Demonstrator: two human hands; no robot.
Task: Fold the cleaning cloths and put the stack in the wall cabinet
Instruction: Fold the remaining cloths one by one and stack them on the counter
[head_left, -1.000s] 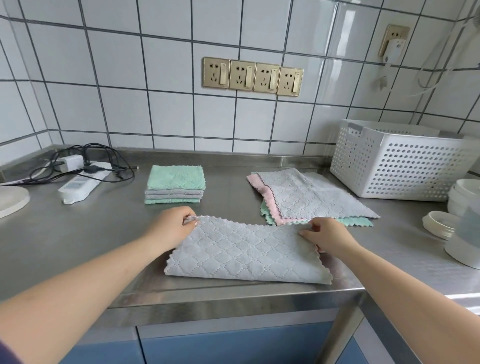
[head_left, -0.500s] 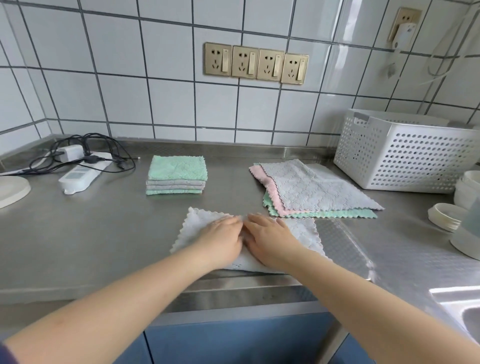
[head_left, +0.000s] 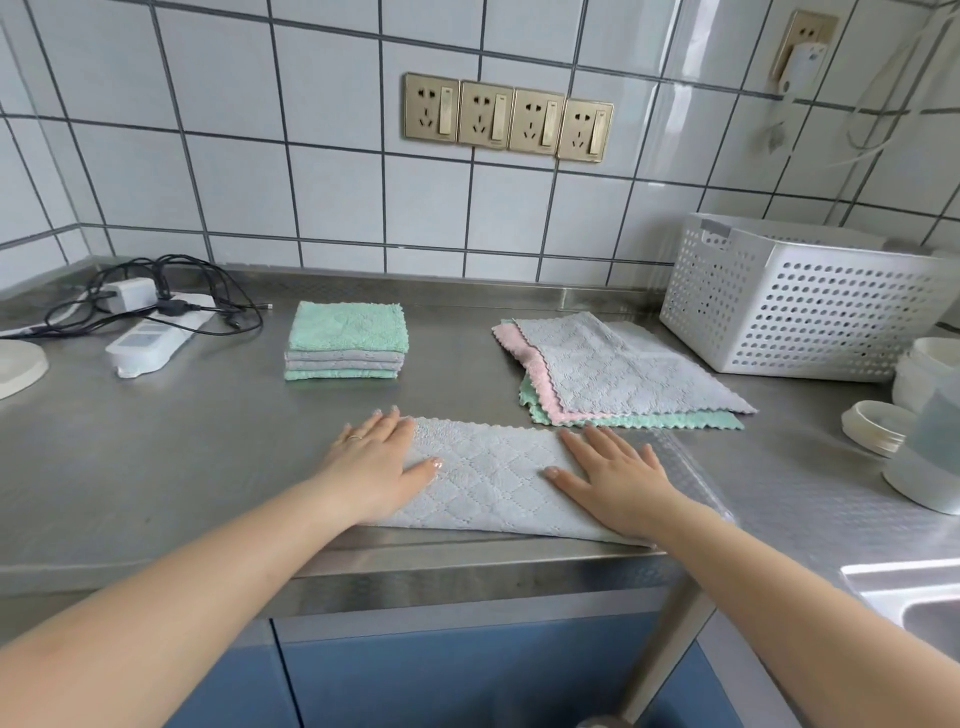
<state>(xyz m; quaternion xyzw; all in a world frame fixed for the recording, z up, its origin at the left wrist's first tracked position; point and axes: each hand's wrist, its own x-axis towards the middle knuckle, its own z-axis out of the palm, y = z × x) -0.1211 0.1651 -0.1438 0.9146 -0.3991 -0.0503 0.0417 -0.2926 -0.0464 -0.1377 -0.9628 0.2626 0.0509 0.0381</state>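
Note:
A grey quilted cloth (head_left: 493, 478), folded in half into a long strip, lies on the steel counter (head_left: 156, 467) near its front edge. My left hand (head_left: 376, 460) presses flat on the cloth's left end, fingers straight. My right hand (head_left: 615, 475) presses flat on its right end. Behind them to the left sits a stack of folded cloths (head_left: 347, 340), green on top with grey below. At the back right lie three unfolded cloths (head_left: 623, 374), grey over pink over green. No wall cabinet is in view.
A white perforated basket (head_left: 800, 306) stands at the back right. White lidded containers (head_left: 924, 415) crowd the right edge, with a sink corner (head_left: 924, 597) below them. A power strip, charger and black cables (head_left: 150, 322) lie at the back left, beside a white dish (head_left: 15, 366).
My hands met at the middle of the folded cloth, then slid apart to its two ends, smoothing it flat. Before that they held its far corners.

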